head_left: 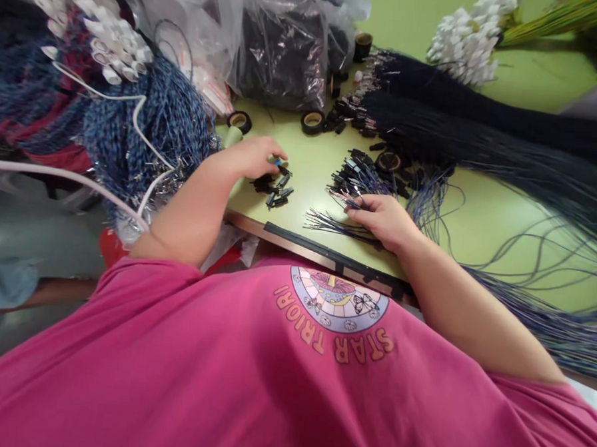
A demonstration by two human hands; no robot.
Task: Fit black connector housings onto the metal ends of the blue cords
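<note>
My left hand (256, 157) is closed at the fingertips on a small black connector (283, 172), with a bit of blue showing at the fingers. Just below it, several loose black connectors (278, 197) lie on the green table (306, 164). My right hand (386, 220) pinches a thin dark wire (350, 201) whose bare metal end points left. Beneath that hand, more wires (328, 221) lie with their stripped ends fanned toward the left. A heap of wires with black connectors fitted (354, 172) sits right behind my right hand.
Black tape rolls (312, 122) stand near a plastic bag of black parts (282, 49). A thick bundle of black wires (464, 119) crosses the right side. Blue twisted wires (152, 109) hang at left beside a white cable (141, 125). Black edging (317, 246) lines the table's front.
</note>
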